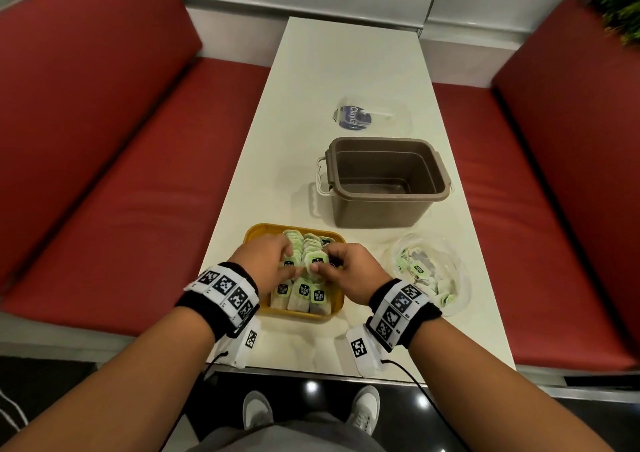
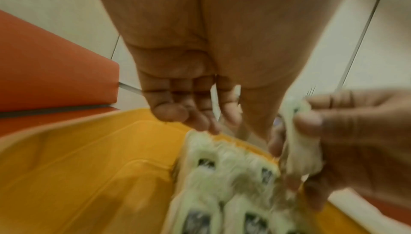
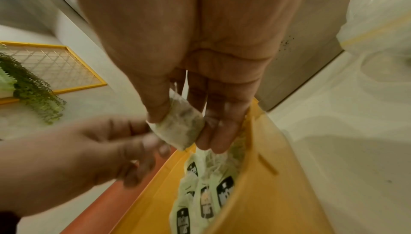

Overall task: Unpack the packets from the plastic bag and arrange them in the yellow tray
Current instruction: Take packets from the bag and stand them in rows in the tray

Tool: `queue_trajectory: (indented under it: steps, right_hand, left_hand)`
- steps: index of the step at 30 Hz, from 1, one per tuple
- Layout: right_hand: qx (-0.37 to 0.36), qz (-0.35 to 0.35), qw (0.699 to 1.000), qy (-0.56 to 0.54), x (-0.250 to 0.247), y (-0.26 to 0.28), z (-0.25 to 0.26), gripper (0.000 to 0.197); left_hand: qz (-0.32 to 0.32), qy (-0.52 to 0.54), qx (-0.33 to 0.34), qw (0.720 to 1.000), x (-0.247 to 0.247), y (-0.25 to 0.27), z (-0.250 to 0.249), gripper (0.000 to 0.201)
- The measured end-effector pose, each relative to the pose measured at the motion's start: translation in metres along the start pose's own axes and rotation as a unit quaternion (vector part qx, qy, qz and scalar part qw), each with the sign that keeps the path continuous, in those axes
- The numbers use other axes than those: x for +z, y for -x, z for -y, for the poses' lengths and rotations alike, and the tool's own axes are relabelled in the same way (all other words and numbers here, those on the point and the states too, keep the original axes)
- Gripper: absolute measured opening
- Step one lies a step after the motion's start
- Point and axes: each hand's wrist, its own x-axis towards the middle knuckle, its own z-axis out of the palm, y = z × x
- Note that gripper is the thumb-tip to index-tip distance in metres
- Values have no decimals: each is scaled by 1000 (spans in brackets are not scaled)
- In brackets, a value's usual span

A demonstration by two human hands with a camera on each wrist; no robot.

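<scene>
The yellow tray (image 1: 258,232) sits near the table's front edge, holding rows of green-labelled tea packets (image 1: 304,296). My right hand (image 1: 320,261) hovers over the middle of the tray and pinches one packet (image 1: 315,257) between thumb and fingers; the right wrist view shows this hand (image 3: 182,130) gripping the packet (image 3: 175,123) above the tray (image 3: 255,194). My left hand (image 1: 291,261) is just left of it over the packet rows, fingers loosely curled and holding nothing (image 2: 213,127). The clear plastic bag (image 1: 446,261) with several packets inside lies right of the tray.
A brown plastic tub (image 1: 388,178) stands open behind the tray. Further back lies a second clear bag with a blue label (image 1: 367,116). Red bench seats (image 1: 121,192) flank the narrow white table (image 1: 346,64) on both sides.
</scene>
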Motion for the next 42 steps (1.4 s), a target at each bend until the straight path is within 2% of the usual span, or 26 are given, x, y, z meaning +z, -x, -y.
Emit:
queue_trajectory:
  steps: [2,3,5,12,16,19,22,25,27,29,31,33,35,39,42]
  right_hand:
    - [-4,-3,1000,-5,1,-1,2,18]
    - [-5,-5,1000,-7,1,-1,3,15]
    - [-8,-11,1000,-2,2,-3,5,15]
    - [-29,0,999,46,8,-3,8,16]
    - [-40,-3,994,103,7,-4,13,22]
    - [-38,-18,989,142,3,-4,9,15]
    - [7,-34,982,187,-2,-3,2,30]
    - [71,-33,975,209,-8,-2,-1,46]
    - [99,-25,974,204,-11,-2,-3,50]
    - [120,-16,971,205,-12,-2,-4,49]
    - [131,-8,971,200,-12,-1,-5,51]
    - [134,-4,973,187,-12,0,-5,53]
    - [131,-2,976,175,-13,1,-6,56]
    - [144,-5,979,141,-13,3,-5,55]
    - [146,-2,980,138,-14,4,-4,54]
  left_hand:
    - [-20,53,91,994,-12,1,-9,14]
    - [-20,63,121,990,-16,1,-13,14]
    - [-15,66,141,988,-20,2,-19,15]
    - [-55,45,123,990,-19,1,-20,8]
    - [-39,89,92,991,-18,6,-15,11]
    - [-2,69,44,997,-22,8,-6,13]
    - [91,9,2,996,-17,10,3,9]
    - [149,14,-20,989,-3,12,9,12]
    - [141,9,-34,989,6,11,10,9]
    - [106,9,-59,993,15,8,14,6]
    - [87,28,-84,992,21,8,16,22]
    - [97,11,-90,991,24,8,17,45]
    - [105,-17,-91,990,26,7,18,60]
    - [112,-62,-102,987,30,2,14,72]
    - [99,-44,-113,988,31,-2,9,69]
